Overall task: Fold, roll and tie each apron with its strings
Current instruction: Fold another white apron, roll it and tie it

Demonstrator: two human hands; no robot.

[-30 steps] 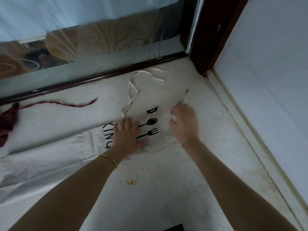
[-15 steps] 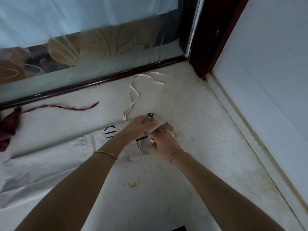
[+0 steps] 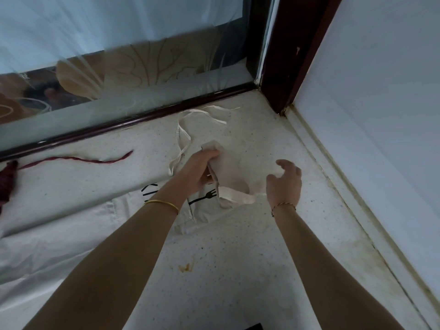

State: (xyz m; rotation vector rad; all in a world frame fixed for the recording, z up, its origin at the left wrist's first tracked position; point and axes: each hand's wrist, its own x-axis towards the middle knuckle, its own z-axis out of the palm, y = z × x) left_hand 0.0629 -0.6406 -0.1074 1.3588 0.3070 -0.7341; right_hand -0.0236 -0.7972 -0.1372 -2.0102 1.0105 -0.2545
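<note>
We see a pale speckled floor [image 3: 238,289]. On it a white apron [image 3: 59,234] lies spread from 8 to 9 o'clock, and its string [image 3: 183,136] loops loosely toward 12, just short of the dark sill [image 3: 107,133]. A red string [image 3: 78,160] trails at 10 o'clock from a dark red cloth [image 3: 7,182] at 9. An orange stain [image 3: 185,267] marks the floor at 6.

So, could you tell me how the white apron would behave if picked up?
Probably floppy: the apron sags and creases where the left hand grips its raised end. Likely light, since one hand lifts that end. Its strings lie in loose loops on the floor, so they may trail.
</note>
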